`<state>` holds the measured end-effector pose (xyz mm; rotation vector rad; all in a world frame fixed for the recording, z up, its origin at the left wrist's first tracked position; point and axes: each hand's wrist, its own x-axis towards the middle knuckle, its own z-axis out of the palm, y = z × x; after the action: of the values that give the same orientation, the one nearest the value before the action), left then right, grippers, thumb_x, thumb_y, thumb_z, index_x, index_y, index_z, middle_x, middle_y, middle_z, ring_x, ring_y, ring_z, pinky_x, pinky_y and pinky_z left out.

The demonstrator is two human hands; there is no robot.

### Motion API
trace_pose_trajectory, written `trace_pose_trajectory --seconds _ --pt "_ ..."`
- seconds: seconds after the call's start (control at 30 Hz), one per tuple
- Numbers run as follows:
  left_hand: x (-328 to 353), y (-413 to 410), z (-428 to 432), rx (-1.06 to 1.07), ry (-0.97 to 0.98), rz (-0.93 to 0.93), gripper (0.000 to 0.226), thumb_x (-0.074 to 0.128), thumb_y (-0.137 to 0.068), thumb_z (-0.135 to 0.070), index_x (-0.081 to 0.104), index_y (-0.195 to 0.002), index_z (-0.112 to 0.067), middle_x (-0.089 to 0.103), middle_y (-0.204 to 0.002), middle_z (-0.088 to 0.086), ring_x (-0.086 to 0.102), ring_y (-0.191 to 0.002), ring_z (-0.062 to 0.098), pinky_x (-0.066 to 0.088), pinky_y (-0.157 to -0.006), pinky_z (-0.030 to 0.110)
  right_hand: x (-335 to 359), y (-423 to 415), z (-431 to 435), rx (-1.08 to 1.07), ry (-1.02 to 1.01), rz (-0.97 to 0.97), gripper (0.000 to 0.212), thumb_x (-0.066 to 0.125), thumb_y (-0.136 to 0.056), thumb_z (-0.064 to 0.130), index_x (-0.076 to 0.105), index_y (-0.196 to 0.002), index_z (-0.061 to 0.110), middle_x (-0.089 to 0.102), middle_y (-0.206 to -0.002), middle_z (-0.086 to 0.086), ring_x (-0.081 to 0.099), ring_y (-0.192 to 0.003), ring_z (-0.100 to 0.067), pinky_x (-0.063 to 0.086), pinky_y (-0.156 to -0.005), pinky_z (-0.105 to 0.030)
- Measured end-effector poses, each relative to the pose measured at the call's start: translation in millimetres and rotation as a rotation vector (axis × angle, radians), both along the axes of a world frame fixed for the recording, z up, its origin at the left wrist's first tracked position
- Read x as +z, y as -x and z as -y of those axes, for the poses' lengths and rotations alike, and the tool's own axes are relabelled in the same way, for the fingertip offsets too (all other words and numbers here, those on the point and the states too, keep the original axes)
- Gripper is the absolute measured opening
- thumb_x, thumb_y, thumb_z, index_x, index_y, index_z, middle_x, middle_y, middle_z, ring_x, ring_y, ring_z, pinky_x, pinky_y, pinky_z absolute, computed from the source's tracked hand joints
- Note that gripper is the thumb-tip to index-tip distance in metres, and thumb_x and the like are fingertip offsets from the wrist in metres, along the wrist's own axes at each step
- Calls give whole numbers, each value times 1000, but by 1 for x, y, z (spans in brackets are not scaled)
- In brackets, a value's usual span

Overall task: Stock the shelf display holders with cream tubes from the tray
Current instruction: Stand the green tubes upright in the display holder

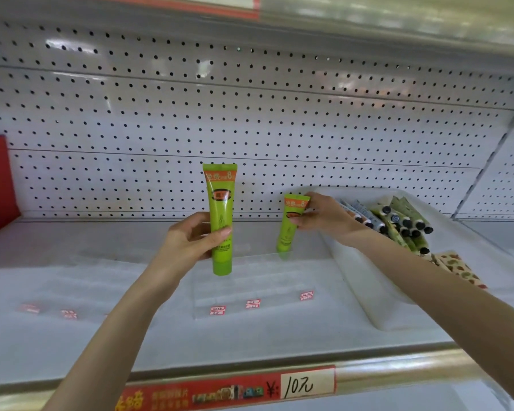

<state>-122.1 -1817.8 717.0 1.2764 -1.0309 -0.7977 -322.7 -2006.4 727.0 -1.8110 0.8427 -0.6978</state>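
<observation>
On a store shelf [250, 342], the left grip [190, 238] curls round an upright green tube [220, 203], cap down, just above a clear holder [250, 292]. The right grip [321, 216] pinches the top of a second tube [290, 229], whose cap is at the holder's back edge; whether it is seated cannot be told. A white tray [368, 292] at right holds many more tubes [398, 223]. The slots look unfilled, so stocking seems barely begun. Another holder [72, 292] further left looks untouched.
</observation>
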Motion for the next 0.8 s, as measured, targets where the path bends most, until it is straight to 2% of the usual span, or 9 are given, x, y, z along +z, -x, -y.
trace_pose_trajectory --seconds 0.1,0.23,0.3,0.4,0.47,0.57,0.7,0.8 --pt "0 2 0 -15 -6 -15 23 66 -78 -21 64 -101 -16 69 -103 11 67 -91 18 57 -74 23 0 1 2 -5 -10 -3 26 68 -80 -4 56 -101 5 64 -86 -2 62 -80 -13 55 -75 -26" --pt "0 4 2 -14 -7 -32 22 65 -78 -21 65 -100 -18 69 -102 10 67 -93 20 57 -75 24 0 0 4 3 -18 1 25 65 -83 -3 59 -105 4 63 -86 0 58 -78 -11 52 -70 -18" --pt "1 5 3 -18 -11 -34 18 65 -81 -19 66 -99 -19 70 -101 6 67 -92 18 56 -72 21 1 1 6 17 -36 6 28 64 -84 -4 58 -109 4 63 -90 -1 58 -82 -11 52 -71 -18" --pt "1 9 5 -32 -19 -34 15 64 -82 -17 66 -96 -21 70 -97 0 67 -86 10 54 -67 17 2 2 8 14 -47 -1 25 63 -84 -4 56 -106 6 63 -99 -4 59 -91 -15 51 -76 -23" --pt "1 11 5 -42 -20 -39 16 65 -81 -18 67 -96 -21 71 -94 -2 67 -83 9 55 -68 17 4 4 8 -3 -25 -10 22 63 -85 -3 56 -102 8 62 -103 -6 58 -95 -15 51 -75 -21" --pt "0 16 7 -54 -22 -44 15 66 -80 -18 68 -95 -19 71 -90 -3 67 -82 9 56 -72 20 14 9 6 -59 5 76 21 61 -87 -2 56 -106 5 60 -105 -4 56 -100 -16 50 -71 -16" --pt "0 25 11 -61 -16 -76 22 67 -79 -16 65 -101 -14 69 -93 0 68 -79 8 56 -69 21 33 13 -3 -167 135 223 21 61 -88 3 56 -106 11 56 -114 -2 53 -110 -13 45 -85 -18" --pt "0 33 16 -54 -15 -88 26 67 -79 -13 61 -103 -8 67 -92 3 67 -75 8 56 -66 21 46 9 -19 -201 244 274 16 60 -89 5 58 -104 13 59 -115 1 56 -108 -11 46 -86 -16"
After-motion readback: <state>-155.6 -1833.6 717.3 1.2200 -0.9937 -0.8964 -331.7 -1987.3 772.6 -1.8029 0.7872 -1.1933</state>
